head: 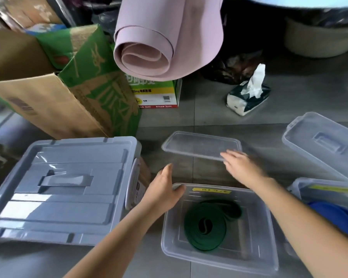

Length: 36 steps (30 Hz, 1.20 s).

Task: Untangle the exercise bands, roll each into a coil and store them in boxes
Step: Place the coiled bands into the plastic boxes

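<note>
A green exercise band (206,225), rolled into a loose coil, lies inside a clear plastic box (269,255) on the floor in front of me. My left hand (165,189) rests open against the box's far left corner, thumb on the rim. Beyond the box lies its clear lid (199,144), slightly raised. My right hand (240,164) reaches over the lid's near right edge with fingers straight; motion blur hides whether it touches. A blue band (338,217) sits in a second clear box (309,187) at the right edge.
A large grey lidded bin (64,187) stands at my left. Cardboard boxes (48,93) and a rolled pink mat (149,49) are behind it. A tissue pack (247,97) lies on the floor at the back, and another clear lid (325,143) at the right.
</note>
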### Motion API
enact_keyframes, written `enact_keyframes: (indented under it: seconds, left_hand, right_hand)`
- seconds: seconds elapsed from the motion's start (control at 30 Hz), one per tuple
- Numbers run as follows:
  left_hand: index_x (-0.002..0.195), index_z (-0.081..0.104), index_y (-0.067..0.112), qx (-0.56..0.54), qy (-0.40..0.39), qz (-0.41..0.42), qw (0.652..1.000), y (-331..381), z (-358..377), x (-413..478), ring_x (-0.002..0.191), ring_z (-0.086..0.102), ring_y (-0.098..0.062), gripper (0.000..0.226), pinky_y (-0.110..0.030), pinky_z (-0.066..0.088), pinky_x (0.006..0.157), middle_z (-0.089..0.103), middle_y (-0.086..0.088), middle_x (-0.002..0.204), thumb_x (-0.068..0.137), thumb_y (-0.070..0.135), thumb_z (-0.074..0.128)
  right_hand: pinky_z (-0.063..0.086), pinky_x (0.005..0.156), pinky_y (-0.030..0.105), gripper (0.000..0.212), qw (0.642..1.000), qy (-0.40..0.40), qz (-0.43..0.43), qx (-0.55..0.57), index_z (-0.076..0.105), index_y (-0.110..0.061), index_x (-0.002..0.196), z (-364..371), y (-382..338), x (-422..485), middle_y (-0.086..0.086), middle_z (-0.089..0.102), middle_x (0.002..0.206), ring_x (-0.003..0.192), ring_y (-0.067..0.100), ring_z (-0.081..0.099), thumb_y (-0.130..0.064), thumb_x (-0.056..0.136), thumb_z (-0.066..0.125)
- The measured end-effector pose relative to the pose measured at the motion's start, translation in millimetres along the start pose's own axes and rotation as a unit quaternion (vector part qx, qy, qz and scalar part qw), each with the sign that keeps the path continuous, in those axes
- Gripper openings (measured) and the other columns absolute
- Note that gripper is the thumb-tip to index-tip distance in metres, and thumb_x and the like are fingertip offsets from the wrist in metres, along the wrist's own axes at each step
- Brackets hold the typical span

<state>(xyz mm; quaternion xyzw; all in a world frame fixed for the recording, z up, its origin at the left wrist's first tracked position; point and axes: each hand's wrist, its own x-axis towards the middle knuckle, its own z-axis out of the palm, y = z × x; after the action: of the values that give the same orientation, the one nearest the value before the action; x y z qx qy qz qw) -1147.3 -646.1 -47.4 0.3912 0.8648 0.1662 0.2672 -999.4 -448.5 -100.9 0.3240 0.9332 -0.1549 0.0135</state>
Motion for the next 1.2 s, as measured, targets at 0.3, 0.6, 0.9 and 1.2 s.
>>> enact_keyframes:
  seconds: [0.3,0.6,0.9,1.2]
  left_hand:
    - [0.147,0.024,0.021,-0.248,0.192,-0.024,0.949,21.6,-28.4,6.7,0.143,0.019,-0.017,0.098,-0.038,0.023,0.112,0.017,0.001,0.156,0.068,0.063,0.064]
    - [0.104,0.062,0.029,-0.363,0.158,-0.042,0.917,-5.5,-6.3,-41.9,0.093,0.065,-0.018,0.017,-0.039,0.056,0.081,0.067,0.007,0.096,0.088,0.034,0.061]
    - [0.115,0.067,0.017,-0.215,0.132,-0.146,0.956,-35.8,47.6,-85.2,0.103,0.06,-0.015,0.025,-0.023,0.042,0.085,0.065,-0.008,0.119,0.092,0.024,0.058]
    - [0.111,0.069,0.013,-0.233,0.133,-0.168,0.949,-46.6,58.2,-82.9,0.086,0.062,-0.02,0.023,-0.022,0.042,0.079,0.07,-0.006,0.098,0.09,0.018,0.06]
  right_hand:
    - [0.049,0.076,0.028,0.018,0.933,0.275,-0.067,0.223,0.066,-0.004,0.101,-107.6,7.7,-61.8,0.004,0.065,0.088,0.078,0.017,0.063,-0.004,0.093,0.051]
    - [0.039,0.055,0.005,0.019,0.888,0.086,0.113,0.437,0.064,-0.026,0.1,-85.8,17.8,-96.4,-0.007,0.061,0.065,0.056,-0.003,0.056,-0.013,0.094,0.052]
    - [0.033,0.066,0.021,0.014,0.91,0.111,0.261,0.301,0.056,-0.02,0.076,-3.1,5.5,-98.5,0.0,0.051,0.087,0.077,0.016,0.054,-0.022,0.084,0.068]
    - [0.039,0.097,0.034,0.046,0.918,0.058,0.257,0.298,0.045,-0.011,0.132,10.3,-0.6,-106.0,0.012,0.046,0.134,0.122,0.028,0.047,-0.029,0.092,0.057]
